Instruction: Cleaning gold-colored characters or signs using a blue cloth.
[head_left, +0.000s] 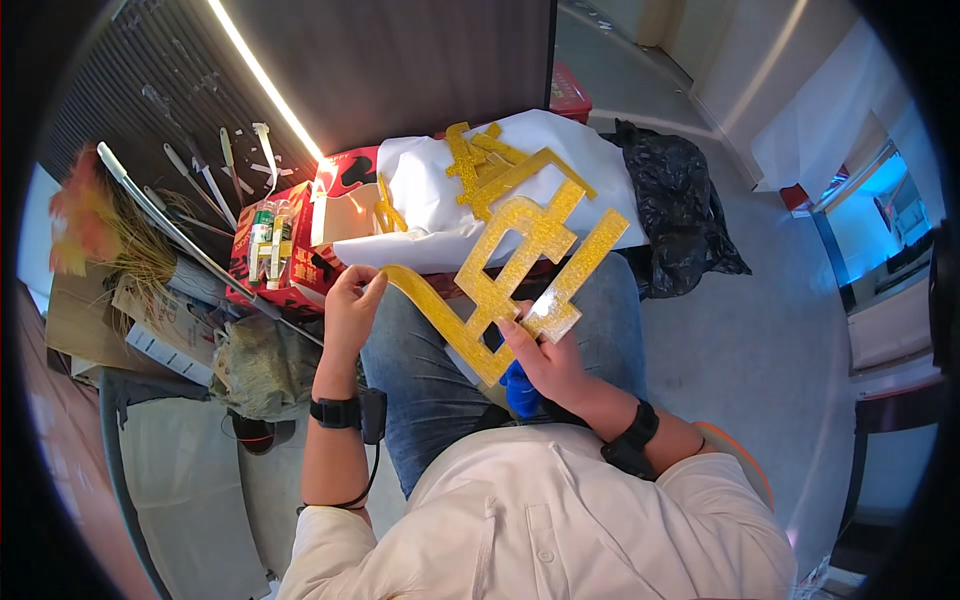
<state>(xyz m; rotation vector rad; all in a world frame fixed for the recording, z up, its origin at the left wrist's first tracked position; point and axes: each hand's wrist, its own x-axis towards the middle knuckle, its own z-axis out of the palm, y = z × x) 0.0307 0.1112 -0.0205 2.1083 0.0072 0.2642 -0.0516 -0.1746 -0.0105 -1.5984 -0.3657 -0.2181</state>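
A large gold glitter cut-out (491, 289), shaped like a written character, is held above my lap. My right hand (547, 360) grips its lower right part, thumb on top and fingers behind. From its lower end a curved gold strip (424, 300) runs up to the left. My left hand (352, 307) pinches the tip of that strip between thumb and forefinger. Whether the strip is part of the cut-out or a layer lifting off it, I cannot tell. Beyond it, more gold glitter cut-outs (487, 169) lie piled on a white sheet (420, 172).
Red printed boxes (300, 217) stand at the left, one carrying small glue-like tubes (270, 244). Long-handled tools (199, 180) lean on the dark panel beside dried stalks (139, 247). A black plastic bag (679, 210) sits right of the sheet. Something blue (520, 390) is between my thighs.
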